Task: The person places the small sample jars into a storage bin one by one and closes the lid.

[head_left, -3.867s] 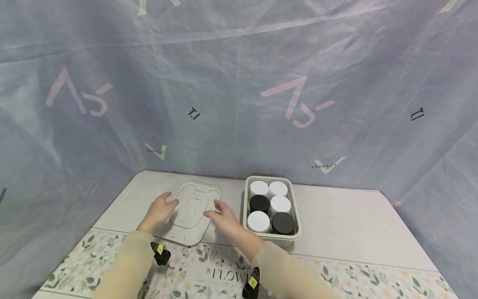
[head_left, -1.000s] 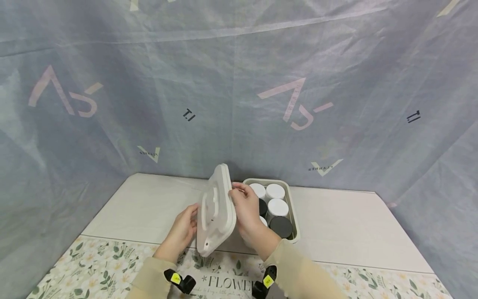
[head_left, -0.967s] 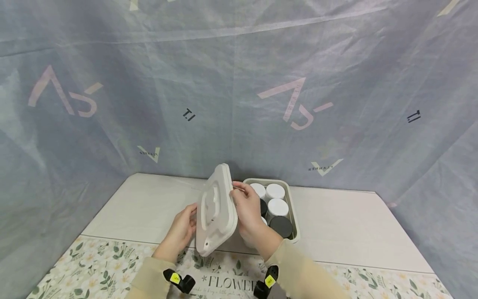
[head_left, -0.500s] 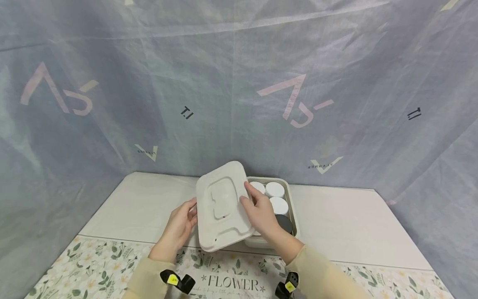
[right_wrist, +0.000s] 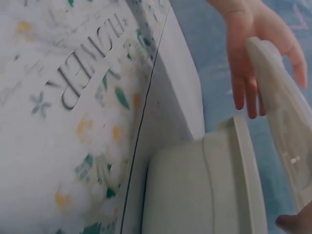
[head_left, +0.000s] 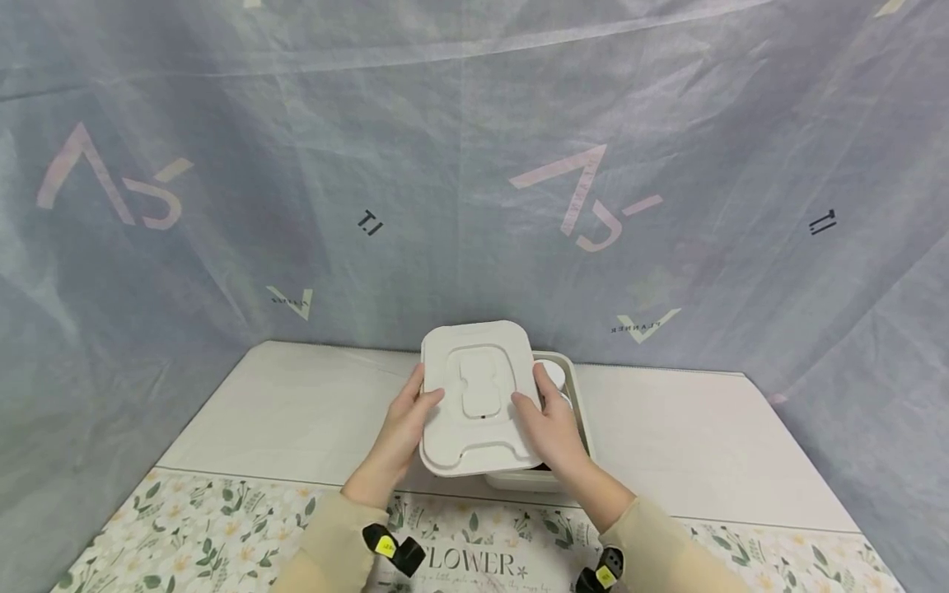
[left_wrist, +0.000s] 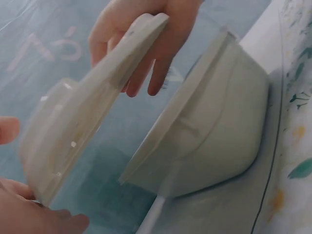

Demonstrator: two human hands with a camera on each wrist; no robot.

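Note:
A pale, rounded rectangular lid is held up between both hands, its raised centre panel facing the head camera. My left hand grips its left edge, thumb on top and fingers beneath. On the right edge, my right hand holds it the same way. Behind and below the lid stands a cream plastic box, mostly covered in the head view. White-topped jars show inside at its right; others are hidden. Both wrist views show a gap between the lid and the box.
The box stands on a white table surface. A floral mat printed with "FLOWER" runs along the front. A grey-blue fabric curtain hangs right behind the table and along its sides.
Earlier the lid lay on the table left of the box. Both hands have lifted it, turned it from nearly edge-on to facing the camera, and moved it right, partly over the box.

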